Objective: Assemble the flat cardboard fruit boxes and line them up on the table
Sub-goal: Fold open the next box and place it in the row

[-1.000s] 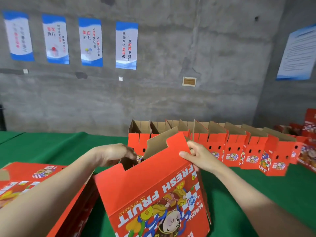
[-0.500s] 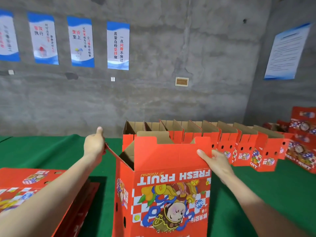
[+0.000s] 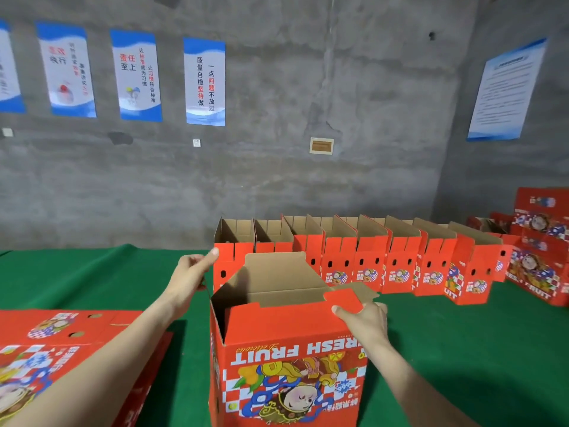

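Head view looks down on a red printed cardboard fruit box (image 3: 289,349) standing open-topped on the green cloth-covered table (image 3: 462,349) at 6 o'clock, its print upside down to the wearer. The left hand (image 3: 191,275), at 9 o'clock of the box, curls its fingers on what looks like the left end flap, seen edge-on, with the thumb raised. The right hand (image 3: 365,322) grasps the near wall's top flap at its right corner, thumb on the red face and fingers behind. A row of assembled red cardboard boxes (image 3: 385,260) runs along the far side from 12 to 2 o'clock, tops open, each touching the next. A stack of flat red cardboard blanks (image 3: 61,349) lies at 8 o'clock beneath the left forearm.

The step in hand appears to be squaring the box and setting its flaps. To do it well, draw the two hands apart evenly so that all four corners go square. Hold the base flat on the cloth and bend each flap along its score rather than across the board. A one-sided pull could skew the walls or crease the thin corner. Once the box is true, it should go at the row's left end, towards 11 o'clock, flush with its neighbour.
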Motion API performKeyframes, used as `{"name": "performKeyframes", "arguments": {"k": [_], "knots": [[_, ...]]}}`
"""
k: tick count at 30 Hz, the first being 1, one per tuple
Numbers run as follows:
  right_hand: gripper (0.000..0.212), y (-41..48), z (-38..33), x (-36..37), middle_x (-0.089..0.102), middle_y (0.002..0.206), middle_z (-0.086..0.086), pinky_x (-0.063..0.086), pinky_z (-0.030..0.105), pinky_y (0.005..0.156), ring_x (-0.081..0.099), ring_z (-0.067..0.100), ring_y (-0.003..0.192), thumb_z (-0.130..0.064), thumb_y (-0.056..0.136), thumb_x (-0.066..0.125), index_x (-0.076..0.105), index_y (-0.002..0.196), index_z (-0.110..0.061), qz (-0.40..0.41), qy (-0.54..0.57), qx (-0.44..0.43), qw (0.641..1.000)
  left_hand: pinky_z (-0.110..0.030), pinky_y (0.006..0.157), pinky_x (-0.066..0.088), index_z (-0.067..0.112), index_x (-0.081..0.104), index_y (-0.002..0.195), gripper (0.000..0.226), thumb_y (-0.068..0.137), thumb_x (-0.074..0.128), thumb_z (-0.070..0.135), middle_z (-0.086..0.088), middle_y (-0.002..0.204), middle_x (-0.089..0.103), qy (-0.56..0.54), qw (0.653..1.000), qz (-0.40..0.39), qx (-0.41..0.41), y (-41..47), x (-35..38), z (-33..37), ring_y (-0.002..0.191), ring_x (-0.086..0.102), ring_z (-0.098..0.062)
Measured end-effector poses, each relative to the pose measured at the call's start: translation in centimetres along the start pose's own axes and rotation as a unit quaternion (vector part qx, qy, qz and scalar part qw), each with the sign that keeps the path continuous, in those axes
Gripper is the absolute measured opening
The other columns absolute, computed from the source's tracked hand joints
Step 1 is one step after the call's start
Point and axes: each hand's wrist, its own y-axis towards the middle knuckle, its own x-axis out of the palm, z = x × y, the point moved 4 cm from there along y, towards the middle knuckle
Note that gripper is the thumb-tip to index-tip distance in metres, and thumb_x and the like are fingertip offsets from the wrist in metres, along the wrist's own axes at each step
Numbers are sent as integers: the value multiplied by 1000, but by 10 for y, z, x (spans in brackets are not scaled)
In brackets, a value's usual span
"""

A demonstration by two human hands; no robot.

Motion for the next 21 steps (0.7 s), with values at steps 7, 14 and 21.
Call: {"name": "performKeyframes", "arguments": {"k": [7, 14, 21], "knots": [[51, 0, -6, 6, 35, 117, 10, 46, 31, 88, 51, 23, 95, -40, 74, 79, 59, 95, 3, 5, -26, 7, 1000, -50, 111, 29, 16, -7, 152, 125, 63, 77, -8, -10, 154, 16, 68, 996, -15, -61, -41, 25, -52, 139, 25, -28], [95, -1, -11, 5, 16, 148, 12, 45, 40, 99, 50, 34, 118, -34, 72, 82, 26, 146, -11, 18, -14, -75, 997, -44, 113, 29, 20, 25, 149, 86, 76, 61, -6, -15, 152, 19, 260, 964, -43, 31, -48, 46, -36, 138, 28, -36], [81, -9, -18, 11, 8, 156, 7, 42, 40, 105, 38, 31, 134, -20, 77, 79, 33, 143, -18, 45, -56, -196, 978, -37, 110, 33, 21, 33, 146, 74, 82, 69, 9, -14, 144, 36, 319, 944, -66, 58, -48, 50, -29, 130, 42, -31]]}}
